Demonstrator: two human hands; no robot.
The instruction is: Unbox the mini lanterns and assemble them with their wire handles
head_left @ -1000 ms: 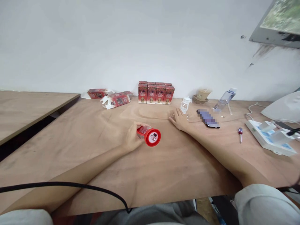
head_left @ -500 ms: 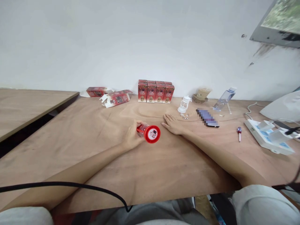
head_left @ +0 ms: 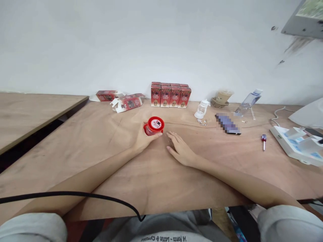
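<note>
A: Left hand (head_left: 141, 141) is wrapped round the red jar (head_left: 153, 125), fingers closed on its side. The jar is tipped so its round red end faces the camera, lower edge near or on the tabletop (head_left: 106, 148), just left of centre.

B: Why tipped?

A: Looks like the grip angles it, so the label on that end shows. Just a guess.

B: Right hand (head_left: 180, 149)?

A: Flat on the tabletop, palm down, fingers spread and holding nothing. It's just beside the jar, fingertips close but apart from it.

B: Rest?

A: Four red boxes (head_left: 170, 95) upright in a row at the wall, two more lying flat, one with flaps open (head_left: 127, 102). To the right: small clear bottle (head_left: 201, 109), screwdriver (head_left: 263, 139), white tray (head_left: 295, 146).
</note>
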